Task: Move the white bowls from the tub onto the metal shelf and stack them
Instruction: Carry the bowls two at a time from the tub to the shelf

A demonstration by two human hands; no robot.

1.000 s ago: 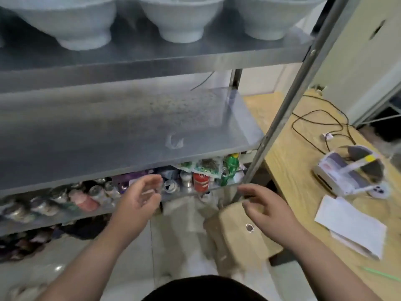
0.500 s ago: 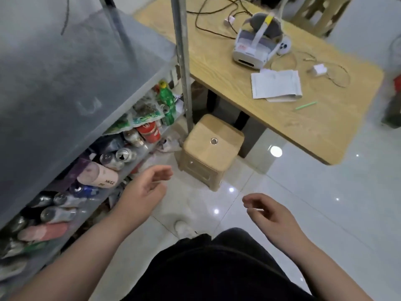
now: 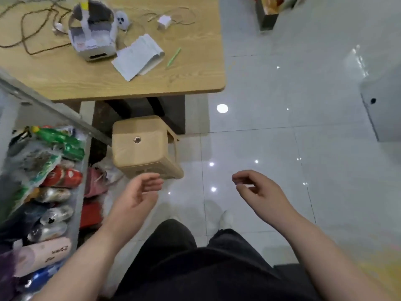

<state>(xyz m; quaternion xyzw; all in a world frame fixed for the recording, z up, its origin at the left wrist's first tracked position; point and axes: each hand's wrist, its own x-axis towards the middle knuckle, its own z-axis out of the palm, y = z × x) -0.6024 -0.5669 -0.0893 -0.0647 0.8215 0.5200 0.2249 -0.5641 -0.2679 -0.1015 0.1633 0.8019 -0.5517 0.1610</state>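
Observation:
No white bowl and no tub show in the head view at this moment. My left hand (image 3: 138, 194) hovers over the tiled floor with loosely curled fingers and holds nothing. To its right my right hand (image 3: 260, 192) hangs the same way, fingers relaxed and empty. Only the metal shelf's (image 3: 43, 105) slanted post and its lower level stay in sight at the far left. Both hands float above my dark trousers, apart from the shelf.
Cans, bottles and packets (image 3: 50, 181) crowd the lower shelf level. A small beige stool (image 3: 141, 146) stands by the post, under a wooden table (image 3: 108, 79) carrying a headset, papers and cables. A grey object (image 3: 384, 105) is at the right edge. Glossy white floor tiles (image 3: 282, 127) spread right.
My view has swung right and down, away from the shelf and its bowls, toward the floor. Both empty hands dropped from shelf height and stayed apart.

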